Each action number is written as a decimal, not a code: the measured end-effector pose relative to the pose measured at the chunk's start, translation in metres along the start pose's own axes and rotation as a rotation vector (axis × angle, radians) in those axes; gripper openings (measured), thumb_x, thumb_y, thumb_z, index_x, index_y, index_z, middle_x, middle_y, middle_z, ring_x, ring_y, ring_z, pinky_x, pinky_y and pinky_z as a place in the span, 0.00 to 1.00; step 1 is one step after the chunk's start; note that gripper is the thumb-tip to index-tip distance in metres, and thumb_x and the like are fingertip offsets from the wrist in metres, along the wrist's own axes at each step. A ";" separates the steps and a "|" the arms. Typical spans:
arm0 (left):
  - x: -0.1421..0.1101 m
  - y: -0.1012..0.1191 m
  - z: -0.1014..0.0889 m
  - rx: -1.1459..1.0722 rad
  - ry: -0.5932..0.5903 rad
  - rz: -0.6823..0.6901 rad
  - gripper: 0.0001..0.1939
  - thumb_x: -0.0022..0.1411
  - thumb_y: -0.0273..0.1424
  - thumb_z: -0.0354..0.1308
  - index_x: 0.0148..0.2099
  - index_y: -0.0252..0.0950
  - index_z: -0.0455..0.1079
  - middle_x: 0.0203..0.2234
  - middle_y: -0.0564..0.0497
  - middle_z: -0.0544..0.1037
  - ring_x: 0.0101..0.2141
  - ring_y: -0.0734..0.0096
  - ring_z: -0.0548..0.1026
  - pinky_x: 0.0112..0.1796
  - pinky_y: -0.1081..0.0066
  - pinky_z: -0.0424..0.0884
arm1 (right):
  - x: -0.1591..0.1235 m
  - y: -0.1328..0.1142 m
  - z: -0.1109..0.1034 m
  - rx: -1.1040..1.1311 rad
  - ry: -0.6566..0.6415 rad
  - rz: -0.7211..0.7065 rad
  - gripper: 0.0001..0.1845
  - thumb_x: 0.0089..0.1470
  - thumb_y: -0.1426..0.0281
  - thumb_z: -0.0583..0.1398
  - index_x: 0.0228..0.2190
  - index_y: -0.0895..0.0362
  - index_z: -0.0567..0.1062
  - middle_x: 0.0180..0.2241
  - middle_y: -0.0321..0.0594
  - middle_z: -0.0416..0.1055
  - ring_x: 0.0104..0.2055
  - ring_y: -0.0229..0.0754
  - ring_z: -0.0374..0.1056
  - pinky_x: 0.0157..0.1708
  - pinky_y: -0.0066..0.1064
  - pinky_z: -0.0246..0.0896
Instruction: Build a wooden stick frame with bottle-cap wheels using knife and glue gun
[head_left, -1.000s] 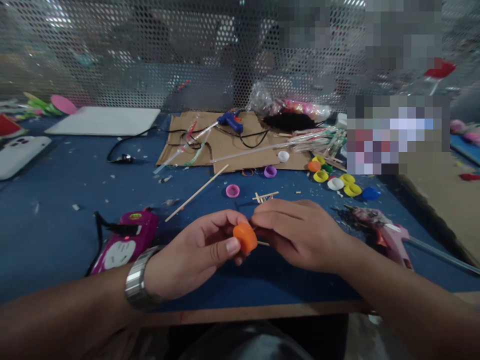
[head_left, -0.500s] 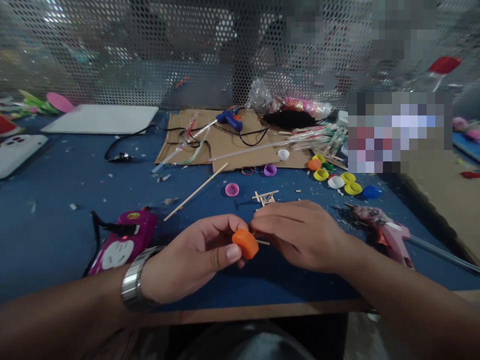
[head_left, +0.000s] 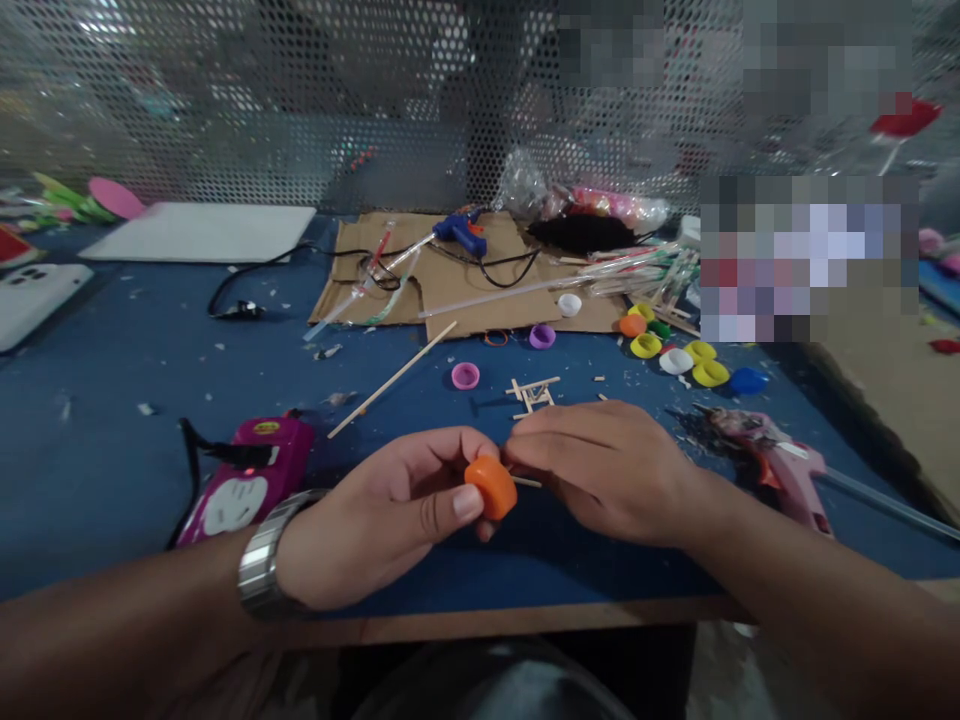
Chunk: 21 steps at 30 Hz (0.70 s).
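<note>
My left hand [head_left: 390,515], with a metal watch at the wrist, pinches an orange bottle cap [head_left: 491,488] between thumb and fingers above the front of the table. Beside the cap, my right hand [head_left: 600,470] has its fingers bent together, their tips close to the cap's far right side. What they grip is hidden behind the knuckles. A short wooden stick [head_left: 528,482] shows between cap and right hand, apparently on the table. Just beyond the right hand lies a small frame of thin sticks [head_left: 534,394], partly covered by it.
A pink glue gun [head_left: 780,460] lies right, a purple power strip [head_left: 247,475] left. Farther back are a long stick [head_left: 394,380], a pink cap [head_left: 465,376], several coloured caps [head_left: 710,373], and a blue glue gun [head_left: 461,235] on cardboard [head_left: 480,310]. Perforated metal [head_left: 300,110] stands behind.
The view has shifted slightly. Both hands stay almost where they were, the left still pinching the orange cap and the right fingers close beside it.
</note>
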<state>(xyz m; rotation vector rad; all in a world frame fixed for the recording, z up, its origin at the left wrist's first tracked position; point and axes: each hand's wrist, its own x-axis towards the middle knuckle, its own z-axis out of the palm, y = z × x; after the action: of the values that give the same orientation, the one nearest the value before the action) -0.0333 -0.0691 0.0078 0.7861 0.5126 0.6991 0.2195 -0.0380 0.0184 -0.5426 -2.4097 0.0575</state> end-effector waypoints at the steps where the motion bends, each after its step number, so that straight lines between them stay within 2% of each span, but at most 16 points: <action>1: 0.000 0.000 0.000 -0.004 -0.003 -0.001 0.12 0.70 0.35 0.75 0.47 0.34 0.78 0.37 0.51 0.76 0.37 0.74 0.75 0.40 0.75 0.72 | 0.000 0.000 0.000 0.002 0.002 -0.004 0.14 0.74 0.79 0.54 0.45 0.57 0.81 0.42 0.40 0.87 0.39 0.39 0.83 0.37 0.29 0.71; 14: -0.002 0.000 0.000 -0.004 -0.022 0.002 0.10 0.72 0.35 0.74 0.48 0.35 0.80 0.38 0.51 0.77 0.40 0.73 0.78 0.45 0.74 0.76 | 0.000 -0.001 -0.001 0.004 -0.006 0.001 0.14 0.74 0.79 0.55 0.44 0.58 0.81 0.41 0.41 0.87 0.38 0.40 0.82 0.37 0.30 0.70; 21: 0.004 0.005 0.000 -0.117 0.009 -0.011 0.15 0.71 0.37 0.72 0.56 0.39 0.81 0.45 0.46 0.80 0.43 0.68 0.79 0.47 0.71 0.80 | 0.001 0.001 0.000 0.000 -0.015 0.030 0.16 0.77 0.76 0.54 0.43 0.59 0.82 0.40 0.43 0.87 0.38 0.41 0.82 0.37 0.31 0.70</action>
<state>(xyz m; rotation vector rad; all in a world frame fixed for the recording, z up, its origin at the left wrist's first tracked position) -0.0327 -0.0637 0.0110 0.6704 0.4800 0.7163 0.2188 -0.0368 0.0193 -0.5800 -2.4168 0.0749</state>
